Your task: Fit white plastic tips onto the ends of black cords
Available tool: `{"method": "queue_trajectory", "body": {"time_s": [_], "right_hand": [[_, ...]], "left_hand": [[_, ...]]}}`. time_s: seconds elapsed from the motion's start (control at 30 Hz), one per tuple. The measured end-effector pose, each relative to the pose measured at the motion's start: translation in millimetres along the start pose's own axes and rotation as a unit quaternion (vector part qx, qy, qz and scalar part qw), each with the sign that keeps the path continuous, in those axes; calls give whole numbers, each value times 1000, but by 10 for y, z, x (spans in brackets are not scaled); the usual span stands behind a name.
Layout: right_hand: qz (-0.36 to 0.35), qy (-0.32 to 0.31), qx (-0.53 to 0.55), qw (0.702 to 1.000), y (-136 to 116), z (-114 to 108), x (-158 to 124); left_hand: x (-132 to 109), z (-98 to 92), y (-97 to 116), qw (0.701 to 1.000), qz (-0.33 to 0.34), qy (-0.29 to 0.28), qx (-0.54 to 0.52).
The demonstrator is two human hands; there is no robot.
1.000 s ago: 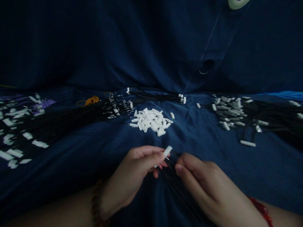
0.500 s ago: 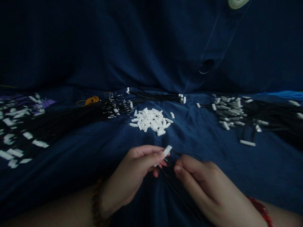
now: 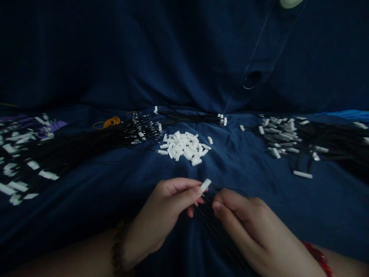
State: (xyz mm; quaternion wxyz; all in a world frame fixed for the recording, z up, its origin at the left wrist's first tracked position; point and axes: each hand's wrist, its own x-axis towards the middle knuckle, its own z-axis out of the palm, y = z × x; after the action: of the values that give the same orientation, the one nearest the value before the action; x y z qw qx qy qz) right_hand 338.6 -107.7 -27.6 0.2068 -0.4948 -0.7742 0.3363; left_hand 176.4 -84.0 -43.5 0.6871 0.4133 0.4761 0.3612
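Note:
Between thumb and fingers, my left hand (image 3: pixel 170 207) pinches a white plastic connector housing (image 3: pixel 205 185), tilted with its slotted end up and to the right. Thin black wires (image 3: pixel 211 200) run from beside the housing to my right hand (image 3: pixel 248 221), whose thumb and forefinger are closed on a wire. More wires hang down between the two hands. Whether the wire's tip sits inside the housing is hidden by the left fingers. Just beyond the hands lies a pile of loose white connector housings (image 3: pixel 184 146).
A thick black wire bundle (image 3: pixel 95 144) with bare metal ends and white connectors spreads to the left. Another bundle with white connectors (image 3: pixel 282 134) lies right. Behind the pile stretches a thinner wire bundle (image 3: pixel 190 117). An orange tie (image 3: pixel 111 122) rests on the dark blue cloth (image 3: pixel 138 173).
The white housing has turned slightly in my left fingers, and the thumb covers more of its lower end. My right hand has barely moved and keeps its pinch.

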Motion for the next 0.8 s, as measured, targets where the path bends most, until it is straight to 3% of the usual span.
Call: {"method": "queue_trajectory", "body": {"time_s": [0.37, 0.67, 0.8], "right_hand": [[27, -7, -19, 999, 34, 36, 47], [-2, 2, -10, 1000, 18, 64, 78], [-7, -18, -30, 999, 1, -34, 72]], "left_hand": [[1, 4, -40, 999, 15, 7, 33], [5, 22, -67, 998, 27, 3, 61], [2, 13, -25, 999, 26, -6, 31]]}}
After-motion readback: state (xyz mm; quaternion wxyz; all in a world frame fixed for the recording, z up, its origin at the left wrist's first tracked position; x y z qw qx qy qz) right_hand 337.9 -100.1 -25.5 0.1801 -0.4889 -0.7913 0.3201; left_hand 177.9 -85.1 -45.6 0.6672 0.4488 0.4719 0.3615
